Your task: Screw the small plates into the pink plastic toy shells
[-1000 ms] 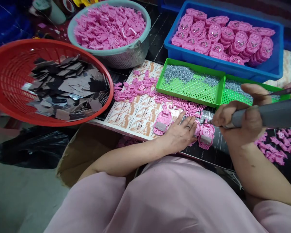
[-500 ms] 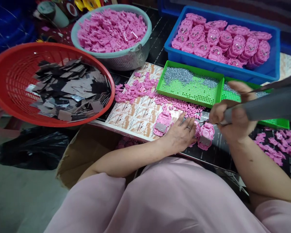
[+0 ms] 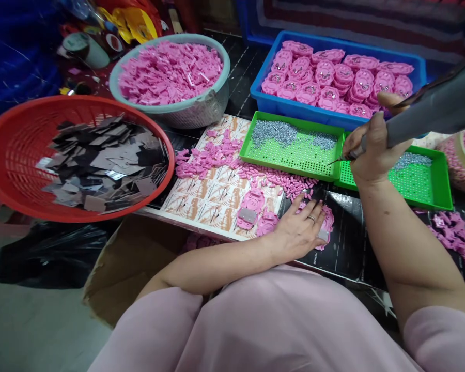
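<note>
A crowded tabletop point(image 3: 344, 248), black with a patterned sheet point(image 3: 194, 199) over part of it, runs along the front of a worker in a pale pink garment. At the worker's far left, a red basket point(image 3: 15, 160) holds a heap of flat grey and black plates point(image 3: 116, 150). Across the tabletop, a blue bin point(image 3: 294, 106) is packed with stacked pink parts point(image 3: 325, 73), while a blue-grey basket point(image 3: 194, 111) brims with smaller pink pieces point(image 3: 170, 72).

Two green trays point(image 3: 294, 157) sit end to end before the bin. Above them, the right hand point(image 3: 372, 150) has its grip closed around a grey power screwdriver point(image 3: 426, 119), its slim bit pointing down over the left-hand tray; whether it touches is too fine to tell. The left hand point(image 3: 298, 232), a ring on one finger, lies palm down, its grip spread and unclenched, partly covering a pink casing point(image 3: 326, 225) near the front edge. A second casing point(image 3: 251, 204), bearing a grey plate, lies on the sheet nearby. Tiny pink pegs point(image 3: 290, 178) spill alongside the trays, and silvery screws point(image 3: 273, 132) gather inside them.
</note>
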The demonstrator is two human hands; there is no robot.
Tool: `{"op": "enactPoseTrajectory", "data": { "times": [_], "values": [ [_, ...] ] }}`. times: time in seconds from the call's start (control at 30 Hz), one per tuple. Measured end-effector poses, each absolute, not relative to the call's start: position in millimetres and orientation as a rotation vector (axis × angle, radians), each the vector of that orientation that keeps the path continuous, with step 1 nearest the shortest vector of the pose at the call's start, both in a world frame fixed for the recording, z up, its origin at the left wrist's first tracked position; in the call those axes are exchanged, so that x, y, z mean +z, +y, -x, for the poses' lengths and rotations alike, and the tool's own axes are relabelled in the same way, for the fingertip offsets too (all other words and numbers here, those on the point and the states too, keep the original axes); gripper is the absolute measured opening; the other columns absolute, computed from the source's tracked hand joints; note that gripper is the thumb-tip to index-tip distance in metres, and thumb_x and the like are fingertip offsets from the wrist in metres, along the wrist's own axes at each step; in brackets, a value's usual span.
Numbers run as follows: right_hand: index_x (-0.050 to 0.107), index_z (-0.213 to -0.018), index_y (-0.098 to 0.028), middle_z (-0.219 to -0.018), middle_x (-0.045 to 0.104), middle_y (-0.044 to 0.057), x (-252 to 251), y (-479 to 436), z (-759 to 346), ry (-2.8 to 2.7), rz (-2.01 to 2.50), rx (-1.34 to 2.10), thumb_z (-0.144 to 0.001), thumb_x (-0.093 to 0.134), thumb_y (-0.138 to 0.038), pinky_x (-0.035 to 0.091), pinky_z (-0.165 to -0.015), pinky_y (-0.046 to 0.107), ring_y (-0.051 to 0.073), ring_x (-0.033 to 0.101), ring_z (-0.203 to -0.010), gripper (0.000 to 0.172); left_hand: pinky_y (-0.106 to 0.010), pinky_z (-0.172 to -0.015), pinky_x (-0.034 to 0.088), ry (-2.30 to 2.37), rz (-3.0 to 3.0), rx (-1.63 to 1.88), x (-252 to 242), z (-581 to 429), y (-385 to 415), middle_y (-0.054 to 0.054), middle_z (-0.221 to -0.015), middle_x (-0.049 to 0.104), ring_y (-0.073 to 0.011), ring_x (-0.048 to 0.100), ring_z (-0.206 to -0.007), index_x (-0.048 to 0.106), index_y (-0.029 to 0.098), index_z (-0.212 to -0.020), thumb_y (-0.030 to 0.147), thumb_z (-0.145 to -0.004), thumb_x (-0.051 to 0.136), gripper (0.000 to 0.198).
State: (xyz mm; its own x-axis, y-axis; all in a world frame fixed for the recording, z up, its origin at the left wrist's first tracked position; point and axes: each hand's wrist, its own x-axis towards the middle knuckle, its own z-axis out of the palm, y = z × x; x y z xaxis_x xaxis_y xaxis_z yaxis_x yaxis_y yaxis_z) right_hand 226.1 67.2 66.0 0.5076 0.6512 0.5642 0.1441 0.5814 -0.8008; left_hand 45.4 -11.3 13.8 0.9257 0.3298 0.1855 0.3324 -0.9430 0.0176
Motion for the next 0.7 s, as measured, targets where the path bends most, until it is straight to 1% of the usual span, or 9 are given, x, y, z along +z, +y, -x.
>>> {"op": "enactPoseTrajectory", "data": {
  "times": [0.2, 0.4, 0.5, 0.57, 0.63, 0.7],
  "values": [
    [0.05, -0.096, -0.028, -0.041, 0.044, -0.011, 64, 68, -230, -0.997, 1.011, 0.34, -0.075, 0.068, -0.048, 0.034, -0.037, 0.028, 0.011, 0.042, -0.033, 0.035, -0.052, -0.114, 0.026, -0.518, 3.064, -0.292, 13, -43, -11, -0.015, -0.141, 0.051, -0.0282, 0.044, -0.13, 0.051, 0.007, -0.134, 0.053, -0.094, 0.046, 0.061],
    [0.048, -0.088, -0.03, -0.04, 0.045, -0.011, 61, 66, -230, -1.036, 1.078, 0.365, -0.078, 0.063, -0.05, 0.034, -0.037, 0.029, 0.011, 0.043, -0.034, 0.027, -0.053, -0.114, 0.027, -0.529, 3.094, -0.29, 13, -44, -10, -0.014, -0.141, 0.05, -0.0279, 0.044, -0.13, 0.049, 0.008, -0.135, 0.053, -0.094, 0.047, 0.061],
    [0.047, -0.091, -0.03, -0.04, 0.043, -0.012, 58, 67, -229, -1.024, 1.062, 0.342, -0.077, 0.066, -0.051, 0.035, -0.037, 0.028, 0.011, 0.042, -0.034, 0.032, -0.053, -0.114, 0.027, -0.549, 3.111, -0.273, 13, -44, -10, -0.013, -0.142, 0.05, -0.0275, 0.045, -0.13, 0.048, 0.01, -0.136, 0.053, -0.093, 0.048, 0.06],
    [0.049, -0.096, -0.031, -0.041, 0.042, -0.011, 61, 67, -228, -1.031, 1.045, 0.323, -0.077, 0.067, -0.051, 0.035, -0.037, 0.028, 0.011, 0.042, -0.034, 0.033, -0.053, -0.113, 0.028, -0.567, 3.115, -0.259, 13, -45, -10, -0.012, -0.142, 0.049, -0.0278, 0.045, -0.13, 0.047, 0.011, -0.137, 0.053, -0.094, 0.047, 0.06],
    [0.052, -0.1, -0.03, -0.044, 0.043, -0.01, 71, 64, -227, -1.028, 0.989, 0.268, -0.078, 0.067, -0.049, 0.035, -0.037, 0.028, 0.011, 0.043, -0.035, 0.033, -0.054, -0.112, 0.029, -0.571, 3.118, -0.246, 13, -45, -11, -0.013, -0.143, 0.048, -0.0283, 0.044, -0.131, 0.047, 0.011, -0.138, 0.052, -0.094, 0.046, 0.06],
    [0.053, -0.1, -0.029, -0.045, 0.042, -0.01, 86, 54, -227, -0.989, 0.913, 0.211, -0.077, 0.068, -0.051, 0.034, -0.035, 0.027, 0.011, 0.043, -0.035, 0.035, -0.054, -0.112, 0.029, -0.562, 3.124, -0.238, 12, -45, -11, -0.014, -0.144, 0.047, -0.0286, 0.042, -0.132, 0.047, 0.01, -0.137, 0.051, -0.095, 0.045, 0.059]
  ]
}}
